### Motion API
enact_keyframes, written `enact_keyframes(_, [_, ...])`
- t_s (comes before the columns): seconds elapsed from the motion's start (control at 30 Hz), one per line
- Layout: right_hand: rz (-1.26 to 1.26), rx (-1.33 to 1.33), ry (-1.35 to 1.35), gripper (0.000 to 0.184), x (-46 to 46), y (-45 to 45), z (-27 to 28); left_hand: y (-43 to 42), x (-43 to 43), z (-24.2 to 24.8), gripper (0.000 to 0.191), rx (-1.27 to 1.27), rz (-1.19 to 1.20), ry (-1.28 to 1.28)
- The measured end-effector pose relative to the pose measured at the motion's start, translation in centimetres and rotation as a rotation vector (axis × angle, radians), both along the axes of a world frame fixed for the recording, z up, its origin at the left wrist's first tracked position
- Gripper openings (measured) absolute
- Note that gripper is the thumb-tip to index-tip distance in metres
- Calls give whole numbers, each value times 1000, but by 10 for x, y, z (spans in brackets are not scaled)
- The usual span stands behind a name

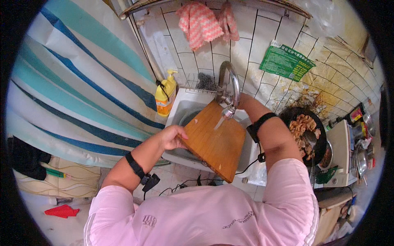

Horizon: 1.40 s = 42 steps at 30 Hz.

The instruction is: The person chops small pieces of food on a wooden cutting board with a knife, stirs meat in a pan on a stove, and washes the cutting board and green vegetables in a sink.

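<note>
My left hand (174, 137) grips the left edge of a wooden cutting board (215, 141), which is tilted over a white sink (181, 158). Small pale bits cling to the board. From a curved metal faucet (235, 83) a stream of water (219, 123) runs onto the board's surface. My right hand (243, 101) reaches behind the faucet neck near its base. Its fingers are mostly hidden there, so what they touch is unclear. Under the board, a round basin (192, 116) shows partly inside the sink.
A yellow pump bottle (166, 93) stands left of the sink, beside a striped curtain (92, 92). Behind the sink, a wire rack holds a dark scouring pad (206, 81). At right, a black wok (321, 123) contains cooked food and a utensil. Cables (184, 184) hang below the sink.
</note>
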State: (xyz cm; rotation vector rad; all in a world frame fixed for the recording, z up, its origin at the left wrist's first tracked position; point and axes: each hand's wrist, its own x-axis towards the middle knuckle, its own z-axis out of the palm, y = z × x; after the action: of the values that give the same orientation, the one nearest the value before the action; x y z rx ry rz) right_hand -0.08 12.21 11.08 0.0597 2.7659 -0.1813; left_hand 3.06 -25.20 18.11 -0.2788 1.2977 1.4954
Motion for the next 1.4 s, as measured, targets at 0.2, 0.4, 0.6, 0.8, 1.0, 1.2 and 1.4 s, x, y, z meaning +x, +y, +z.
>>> enact_keyframes(0.2, [56, -600, 143, 42, 49, -13, 64, 5, -1, 2, 32, -1, -6, -39])
enact_keyframes(0.4, [-128, -997, -51, 80, 82, -25, 124, 30, 10, 24, 33, -44, -110, 28])
enact_keyframes(0.6, [-700, -1620, 146, 56, 60, -43, 129, 32, 10, 13, 31, -32, -194, -5])
enact_keyframes(0.8, [-955, -1640, 574, 43, 59, -65, 106, 35, 10, 9, 31, -22, -172, 71])
enact_keyframes(1.0, [-636, -1286, 596, 24, 88, -89, 89, 52, 16, 19, 24, -35, -245, 41])
enact_keyframes(1.2, [-599, -1206, 373, 19, 100, -86, 100, 76, 15, 18, 27, -78, -347, 94])
enact_keyframes(1.4, [-590, -1199, 349, 29, 102, -84, 90, 94, 11, 27, 28, -122, -376, 137])
